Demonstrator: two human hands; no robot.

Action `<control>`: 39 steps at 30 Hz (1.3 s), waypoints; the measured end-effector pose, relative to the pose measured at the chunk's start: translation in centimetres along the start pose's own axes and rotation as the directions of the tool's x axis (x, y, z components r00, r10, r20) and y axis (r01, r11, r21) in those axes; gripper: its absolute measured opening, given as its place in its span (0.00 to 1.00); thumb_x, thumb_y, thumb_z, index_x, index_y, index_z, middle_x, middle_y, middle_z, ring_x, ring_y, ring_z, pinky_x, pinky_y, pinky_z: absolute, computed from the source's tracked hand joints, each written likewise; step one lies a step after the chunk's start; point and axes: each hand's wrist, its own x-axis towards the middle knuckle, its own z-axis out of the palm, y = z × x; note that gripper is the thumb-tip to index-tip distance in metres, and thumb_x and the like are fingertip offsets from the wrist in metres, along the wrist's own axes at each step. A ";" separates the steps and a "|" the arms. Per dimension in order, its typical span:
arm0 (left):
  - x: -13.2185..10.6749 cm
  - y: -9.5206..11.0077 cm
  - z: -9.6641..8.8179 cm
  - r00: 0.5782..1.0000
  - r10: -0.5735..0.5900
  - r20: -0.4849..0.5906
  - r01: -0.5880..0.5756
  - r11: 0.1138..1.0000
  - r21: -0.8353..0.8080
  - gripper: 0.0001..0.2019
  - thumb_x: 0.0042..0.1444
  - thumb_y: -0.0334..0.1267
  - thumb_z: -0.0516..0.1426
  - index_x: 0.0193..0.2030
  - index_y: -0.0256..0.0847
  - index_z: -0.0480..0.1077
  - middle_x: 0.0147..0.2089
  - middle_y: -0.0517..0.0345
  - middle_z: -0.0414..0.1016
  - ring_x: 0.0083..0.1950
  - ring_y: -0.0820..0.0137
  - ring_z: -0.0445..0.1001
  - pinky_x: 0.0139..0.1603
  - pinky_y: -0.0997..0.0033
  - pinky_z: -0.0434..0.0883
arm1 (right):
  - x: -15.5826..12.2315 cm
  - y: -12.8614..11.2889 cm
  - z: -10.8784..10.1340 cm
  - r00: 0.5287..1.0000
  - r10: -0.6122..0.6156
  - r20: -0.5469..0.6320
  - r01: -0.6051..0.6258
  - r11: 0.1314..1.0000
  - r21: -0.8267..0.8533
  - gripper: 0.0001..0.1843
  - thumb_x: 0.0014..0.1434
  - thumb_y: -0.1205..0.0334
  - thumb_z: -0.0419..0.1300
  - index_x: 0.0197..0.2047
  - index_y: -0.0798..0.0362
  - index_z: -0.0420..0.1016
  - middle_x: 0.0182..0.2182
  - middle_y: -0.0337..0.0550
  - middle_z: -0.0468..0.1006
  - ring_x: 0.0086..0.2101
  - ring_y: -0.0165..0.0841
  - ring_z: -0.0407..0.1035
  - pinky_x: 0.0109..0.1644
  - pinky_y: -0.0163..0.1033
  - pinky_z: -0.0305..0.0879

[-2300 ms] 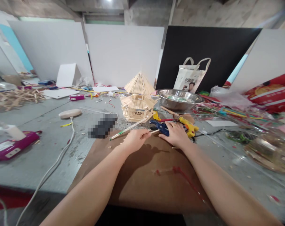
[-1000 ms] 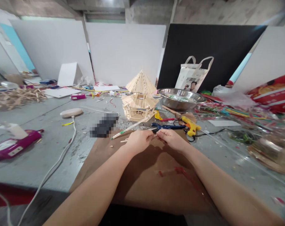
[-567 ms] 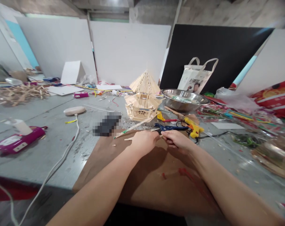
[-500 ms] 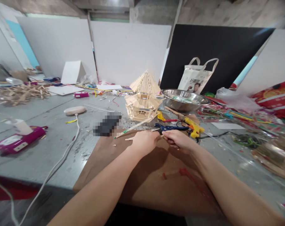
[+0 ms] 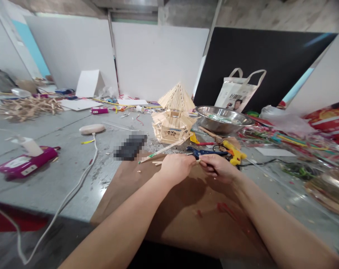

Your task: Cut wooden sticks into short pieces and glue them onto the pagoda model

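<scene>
My left hand (image 5: 177, 168) is closed around thin wooden sticks (image 5: 157, 163), whose pale ends poke out on its left side. Close beside it, my right hand (image 5: 220, 169) is pinched at a short bit of wooden stick showing between the two hands; its fingers hide most of it. Both hands are over brown paper (image 5: 130, 186). Just beyond them stands a small pavilion (image 5: 173, 125) built of wooden sticks, with a pointed roof. A long stick with a green end (image 5: 158, 152) leans from its base. Blue-handled pliers (image 5: 208, 152) lie right behind my hands.
A yellow glue gun (image 5: 234, 152) lies right of the pliers. Behind it are a steel bowl (image 5: 205, 123) and a tote bag (image 5: 228, 93). A blurred-out dark object (image 5: 130, 146), a white cable (image 5: 82, 179), a purple power strip (image 5: 29, 164) and a stick pile (image 5: 29, 107) occupy the left.
The whole view has shifted slightly, with things appearing a little further right. Two stick ends now show left of my left hand, where one showed before. Both hands stay close together.
</scene>
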 end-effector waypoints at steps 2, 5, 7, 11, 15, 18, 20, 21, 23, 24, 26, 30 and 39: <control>0.0 0.0 0.0 1.000 -0.018 0.007 0.018 1.000 0.001 0.17 0.56 0.44 0.42 0.29 0.43 0.69 0.29 0.57 0.74 0.31 0.68 0.71 0.28 0.74 0.63 | 0.1 0.2 0.0 1.000 -0.027 -0.013 0.027 0.999 -0.033 0.19 0.49 0.50 0.53 0.18 0.54 0.55 0.12 0.27 0.47 0.13 0.19 0.39 0.14 0.28 0.34; 0.0 0.0 -0.1 0.997 -0.063 0.037 0.063 0.998 0.012 0.18 0.56 0.44 0.41 0.31 0.42 0.70 0.30 0.55 0.74 0.32 0.67 0.72 0.29 0.72 0.64 | 0.4 0.4 -0.1 0.996 -0.082 -0.028 0.080 0.995 -0.065 0.18 0.50 0.50 0.52 0.18 0.54 0.56 0.12 0.28 0.49 0.13 0.19 0.40 0.15 0.29 0.34; 0.0 -0.1 -0.2 0.995 -0.082 0.056 0.081 0.997 0.019 0.18 0.56 0.44 0.41 0.33 0.42 0.70 0.30 0.54 0.74 0.32 0.67 0.72 0.30 0.72 0.65 | 0.5 0.5 -0.1 0.993 -0.114 -0.029 0.112 0.990 -0.081 0.19 0.50 0.50 0.52 0.18 0.54 0.56 0.12 0.28 0.49 0.13 0.19 0.40 0.16 0.29 0.33; 0.1 0.2 -0.3 0.991 -0.103 0.080 0.102 0.995 0.015 0.17 0.56 0.44 0.41 0.34 0.43 0.70 0.31 0.53 0.74 0.33 0.66 0.72 0.32 0.69 0.66 | 0.6 0.5 0.1 0.991 -0.125 -0.039 0.120 0.986 -0.113 0.19 0.50 0.50 0.52 0.18 0.54 0.55 0.12 0.28 0.49 0.14 0.19 0.41 0.17 0.30 0.34; 0.1 0.7 -0.3 0.983 -0.144 0.110 0.145 0.989 0.001 0.17 0.56 0.43 0.42 0.34 0.43 0.70 0.32 0.53 0.74 0.34 0.65 0.72 0.34 0.67 0.66 | 0.7 0.3 0.6 0.990 -0.122 -0.072 0.109 0.980 -0.168 0.19 0.49 0.48 0.52 0.18 0.53 0.54 0.12 0.28 0.48 0.13 0.19 0.41 0.17 0.31 0.34; 0.1 0.0 -0.5 0.964 -0.211 0.160 0.213 0.977 0.007 0.16 0.56 0.41 0.43 0.34 0.42 0.70 0.33 0.51 0.74 0.35 0.65 0.72 0.35 0.67 0.66 | 0.2 -0.3 0.9 0.984 -0.148 -0.095 0.127 0.973 -0.193 0.20 0.48 0.47 0.53 0.17 0.52 0.53 0.11 0.28 0.47 0.13 0.20 0.40 0.17 0.31 0.34; 0.1 -1.2 -0.6 0.908 -0.344 0.242 0.340 0.939 0.060 0.15 0.54 0.40 0.45 0.32 0.40 0.71 0.32 0.48 0.74 0.34 0.64 0.72 0.34 0.67 0.66 | -0.6 -1.0 0.7 0.967 -0.222 -0.123 0.196 0.961 -0.194 0.20 0.48 0.48 0.52 0.16 0.52 0.52 0.11 0.29 0.47 0.13 0.21 0.42 0.17 0.32 0.35; 0.0 -1.8 -0.7 0.883 -0.397 0.251 0.390 0.917 0.080 0.15 0.54 0.40 0.45 0.31 0.39 0.71 0.31 0.48 0.74 0.34 0.64 0.72 0.33 0.68 0.66 | -1.1 -1.4 0.5 0.946 -0.287 -0.152 0.256 0.947 -0.197 0.21 0.48 0.48 0.51 0.15 0.52 0.51 0.11 0.30 0.47 0.13 0.21 0.43 0.17 0.32 0.36; -0.1 -2.8 -0.7 0.909 -0.385 0.156 0.376 0.923 0.084 0.17 0.55 0.43 0.43 0.33 0.42 0.71 0.32 0.50 0.74 0.35 0.64 0.72 0.34 0.67 0.65 | -2.0 -2.3 -0.1 0.932 -0.317 -0.175 0.254 0.917 -0.308 0.20 0.49 0.47 0.49 0.16 0.52 0.54 0.12 0.31 0.50 0.14 0.21 0.45 0.17 0.32 0.39; -0.1 -3.0 -0.6 0.919 -0.371 0.133 0.364 0.928 0.075 0.17 0.55 0.44 0.43 0.33 0.43 0.71 0.32 0.51 0.74 0.35 0.64 0.72 0.34 0.68 0.65 | -2.4 -2.6 -0.6 0.953 -0.255 -0.162 0.165 0.889 -0.428 0.19 0.49 0.48 0.50 0.18 0.52 0.57 0.12 0.31 0.52 0.14 0.21 0.46 0.16 0.31 0.41; -0.1 -3.1 -0.3 0.941 -0.306 0.144 0.303 0.952 0.044 0.16 0.55 0.44 0.43 0.34 0.43 0.70 0.32 0.53 0.74 0.34 0.66 0.71 0.34 0.70 0.64 | -2.8 -2.9 -1.5 0.985 -0.082 -0.150 -0.037 0.755 -0.654 0.14 0.47 0.52 0.54 0.20 0.53 0.62 0.13 0.34 0.59 0.14 0.22 0.51 0.16 0.31 0.45; 0.0 -2.6 0.5 0.951 -0.260 0.165 0.260 0.965 0.021 0.16 0.55 0.44 0.43 0.35 0.42 0.70 0.31 0.54 0.74 0.33 0.68 0.71 0.33 0.73 0.63 | -2.8 -2.5 -2.6 0.964 0.206 -0.169 -0.254 0.523 -0.813 0.07 0.45 0.59 0.55 0.22 0.53 0.64 0.14 0.37 0.68 0.14 0.26 0.59 0.16 0.32 0.52; 0.1 -3.2 0.6 0.967 -0.247 0.068 0.253 0.963 -0.096 0.14 0.55 0.39 0.42 0.30 0.39 0.67 0.26 0.55 0.70 0.28 0.69 0.68 0.29 0.73 0.60 | -1.7 -1.1 -2.3 0.960 0.218 -0.174 -0.220 0.210 -0.953 0.07 0.47 0.63 0.52 0.20 0.52 0.64 0.14 0.39 0.70 0.13 0.28 0.61 0.18 0.33 0.52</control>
